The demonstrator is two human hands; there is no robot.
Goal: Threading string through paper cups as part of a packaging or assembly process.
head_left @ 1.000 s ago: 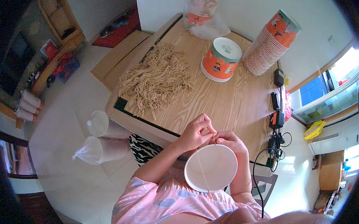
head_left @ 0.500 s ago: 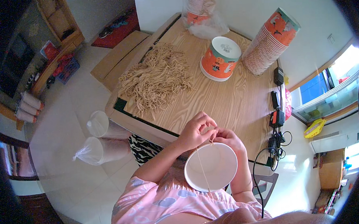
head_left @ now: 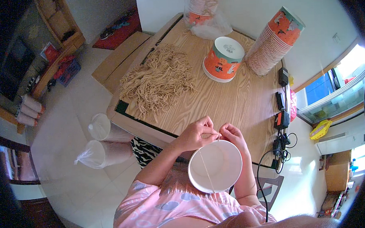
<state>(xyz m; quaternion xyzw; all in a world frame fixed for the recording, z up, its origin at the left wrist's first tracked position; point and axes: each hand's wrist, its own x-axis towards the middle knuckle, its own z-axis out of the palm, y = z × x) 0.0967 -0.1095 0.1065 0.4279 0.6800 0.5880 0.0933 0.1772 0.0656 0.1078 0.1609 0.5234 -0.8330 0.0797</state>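
A paper bucket (head_left: pixel 226 166), white inside, sits at the table's near edge in front of my chest with its mouth toward me. A thin tan cord (head_left: pixel 204 165) stretches across its mouth from the far rim to the near rim. My left hand (head_left: pixel 197 134) and my right hand (head_left: pixel 233 136) meet just beyond the far rim. Both pinch the cord's end there between thumb and fingertips. The bucket's outer side is mostly hidden. Left of centre on the table lies a loose heap of tan cords (head_left: pixel 161 80).
An orange and green bucket (head_left: pixel 222 62) stands upside down on the wood-grain table (head_left: pixel 222 102). A tall bucket stack (head_left: pixel 272 42) leans behind it; another stack (head_left: pixel 203 6) is partly bagged. Adapters (head_left: pixel 282 119) and black cables line the right edge. Bagged stacks (head_left: pixel 115 153) lie on the floor.
My hands have drawn slightly apart, and the right fingers have risen and show more plainly. The bucket has shifted a little up and to the right.
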